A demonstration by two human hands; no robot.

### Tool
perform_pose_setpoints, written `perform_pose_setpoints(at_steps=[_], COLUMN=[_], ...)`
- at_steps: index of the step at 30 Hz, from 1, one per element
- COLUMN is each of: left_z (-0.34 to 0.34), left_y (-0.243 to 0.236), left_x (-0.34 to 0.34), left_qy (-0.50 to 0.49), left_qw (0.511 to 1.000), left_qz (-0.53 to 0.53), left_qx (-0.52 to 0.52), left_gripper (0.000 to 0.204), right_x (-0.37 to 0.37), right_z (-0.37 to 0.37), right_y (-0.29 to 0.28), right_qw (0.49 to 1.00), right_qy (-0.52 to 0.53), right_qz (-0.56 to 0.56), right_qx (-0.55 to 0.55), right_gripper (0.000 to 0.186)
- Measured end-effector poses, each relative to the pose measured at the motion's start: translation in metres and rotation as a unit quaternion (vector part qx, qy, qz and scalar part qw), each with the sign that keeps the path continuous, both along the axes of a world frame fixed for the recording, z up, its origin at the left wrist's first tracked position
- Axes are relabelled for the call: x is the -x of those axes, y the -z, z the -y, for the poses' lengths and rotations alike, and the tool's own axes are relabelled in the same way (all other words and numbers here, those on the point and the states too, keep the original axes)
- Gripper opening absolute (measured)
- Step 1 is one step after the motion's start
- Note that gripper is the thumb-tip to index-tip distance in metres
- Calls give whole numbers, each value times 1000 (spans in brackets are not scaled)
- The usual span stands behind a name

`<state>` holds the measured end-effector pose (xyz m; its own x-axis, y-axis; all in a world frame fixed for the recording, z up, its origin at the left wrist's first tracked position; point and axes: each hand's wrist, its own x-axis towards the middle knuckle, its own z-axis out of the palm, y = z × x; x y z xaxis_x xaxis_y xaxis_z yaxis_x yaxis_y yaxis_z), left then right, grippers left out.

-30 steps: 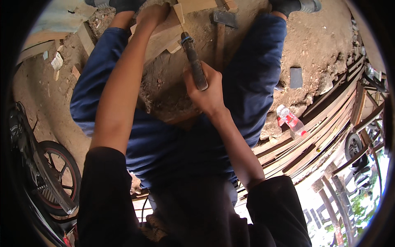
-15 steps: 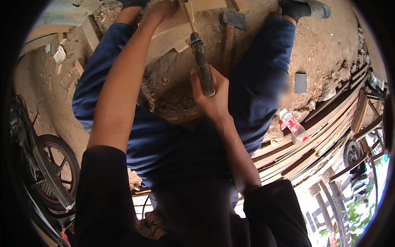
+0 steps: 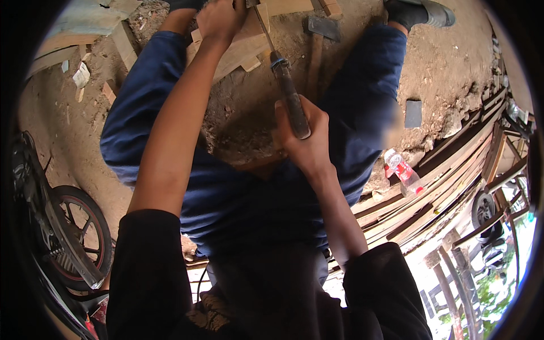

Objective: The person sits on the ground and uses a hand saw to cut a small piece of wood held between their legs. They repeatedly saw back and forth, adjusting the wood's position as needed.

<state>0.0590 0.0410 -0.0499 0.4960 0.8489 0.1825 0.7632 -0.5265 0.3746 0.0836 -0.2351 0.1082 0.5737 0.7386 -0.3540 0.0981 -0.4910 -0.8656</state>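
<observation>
My right hand [image 3: 304,139] is closed around the dark, worn handle [image 3: 292,96] of a tool with a long narrow blade [image 3: 265,31] and a blue band near its front. The blade points up and away, alongside a pale block of wood [image 3: 241,48]. My left hand [image 3: 218,20] grips the wood near the top edge, left of the blade, with its fingertips partly hidden. A hammer-like tool with a flat dark head [image 3: 323,27] and wooden handle lies on the dirt between my legs, right of the wood.
A dark flat rectangle [image 3: 413,113] and a plastic bottle with red label [image 3: 403,173] lie to my right, beside stacked planks [image 3: 436,164]. A motorbike wheel [image 3: 79,232] stands at my left. Wood offcuts [image 3: 110,90] and a pale board [image 3: 85,25] sit at upper left.
My right hand and the tool's handle have shifted right and downward in the picture. My left hand stays on the wood, its wrist turned a little.
</observation>
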Motion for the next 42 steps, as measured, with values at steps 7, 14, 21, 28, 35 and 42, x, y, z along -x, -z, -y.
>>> perform_pose_setpoints(at_steps=[7, 14, 21, 28, 35, 42], left_z=[-1, 2, 7, 0, 6, 2], left_y=[7, -15, -22, -10, -18, -12], left_x=[0, 5, 0, 1, 3, 4], left_qy=[-11, -33, -24, -21, -19, -9], left_qw=[999, 995, 997, 998, 999, 998], left_qz=[-26, -29, -12, -13, -12, -31], left_qx=[-30, 91, 69, 54, 48, 48], left_gripper=[49, 42, 41, 41, 43, 37], right_x=[16, 11, 10, 15, -2, 9], right_z=[44, -9, 23, 46, 0, 21], right_y=[-5, 14, 17, 17, 25, 21], right_qw=[999, 997, 999, 997, 997, 996], right_qy=[17, 15, 11, 21, -2, 7], right_qz=[2, 27, -4, 33, 12, 30], right_qx=[-33, -67, -50, -66, -81, -89], right_gripper=[12, 21, 9, 13, 14, 12])
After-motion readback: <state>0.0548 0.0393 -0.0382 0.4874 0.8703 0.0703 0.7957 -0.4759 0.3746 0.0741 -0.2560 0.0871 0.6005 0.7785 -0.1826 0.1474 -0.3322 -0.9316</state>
